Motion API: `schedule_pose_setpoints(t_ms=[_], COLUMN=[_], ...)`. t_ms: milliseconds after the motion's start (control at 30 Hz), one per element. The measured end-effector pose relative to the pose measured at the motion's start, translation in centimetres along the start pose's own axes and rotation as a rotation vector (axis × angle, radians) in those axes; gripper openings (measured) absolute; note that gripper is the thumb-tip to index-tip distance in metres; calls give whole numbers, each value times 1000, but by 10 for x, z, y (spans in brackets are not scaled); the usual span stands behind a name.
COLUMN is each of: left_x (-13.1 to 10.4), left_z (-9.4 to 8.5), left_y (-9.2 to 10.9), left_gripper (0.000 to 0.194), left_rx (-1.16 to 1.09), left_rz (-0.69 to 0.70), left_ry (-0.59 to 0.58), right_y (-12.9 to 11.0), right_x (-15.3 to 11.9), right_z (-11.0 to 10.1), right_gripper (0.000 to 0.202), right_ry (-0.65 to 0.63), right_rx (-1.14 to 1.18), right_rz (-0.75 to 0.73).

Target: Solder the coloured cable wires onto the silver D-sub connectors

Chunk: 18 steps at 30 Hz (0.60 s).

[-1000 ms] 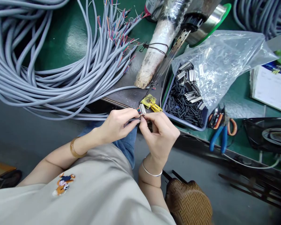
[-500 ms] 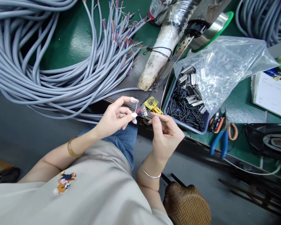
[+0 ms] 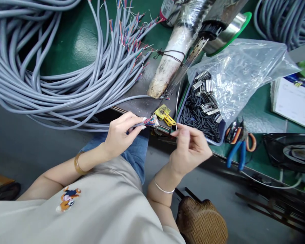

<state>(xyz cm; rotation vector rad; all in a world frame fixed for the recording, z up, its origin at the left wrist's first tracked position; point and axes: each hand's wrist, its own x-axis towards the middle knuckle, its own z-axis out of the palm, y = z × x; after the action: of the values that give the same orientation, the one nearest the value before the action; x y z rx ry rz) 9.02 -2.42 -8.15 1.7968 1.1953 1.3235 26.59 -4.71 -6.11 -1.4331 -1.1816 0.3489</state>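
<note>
My left hand (image 3: pixel 120 134) is closed in a pinch round the end of a grey cable, close to the table's front edge. Thin coloured wires (image 3: pixel 149 121) fan out of that cable into a small metal multi-pin connector (image 3: pixel 155 120), which points to the right. To the right of the connector, my right hand (image 3: pixel 189 145) has thumb and forefinger nearly together; whatever is between them is too small to make out. Just beyond the connector lies a yellow tool (image 3: pixel 167 118) with yellow tape (image 3: pixel 162 111) by it. My right fingertips are apart from the connector.
Grey cables (image 3: pixel 73 81) with stripped ends fill the left side. A soldering iron (image 3: pixel 190 61) and white wrapped tube (image 3: pixel 165 67) point towards me. To the right are a bin (image 3: pixel 217 143) of black sleeves and metal connectors, a plastic bag (image 3: pixel 254 67), and blue-handled pliers (image 3: pixel 237 152).
My left fingers have drawn in from a raised, looped pose to a pinch on the cable. My right hand has moved right, away from the connector.
</note>
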Motion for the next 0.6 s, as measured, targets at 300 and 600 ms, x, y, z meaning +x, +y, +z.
schedule_pose_setpoints(t_ms=[300, 600], left_x=[27, 27], left_z=[-17, -8], left_y=[17, -14], left_gripper=[36, 42], left_rx=[-290, -962], left_rz=[71, -669], left_ry=[-644, -381], right_y=[3, -14], right_x=[23, 2], right_z=[-3, 9], right_gripper=[21, 18], right_ry=[385, 96], right_rx=[269, 14], right_rz=[-425, -465])
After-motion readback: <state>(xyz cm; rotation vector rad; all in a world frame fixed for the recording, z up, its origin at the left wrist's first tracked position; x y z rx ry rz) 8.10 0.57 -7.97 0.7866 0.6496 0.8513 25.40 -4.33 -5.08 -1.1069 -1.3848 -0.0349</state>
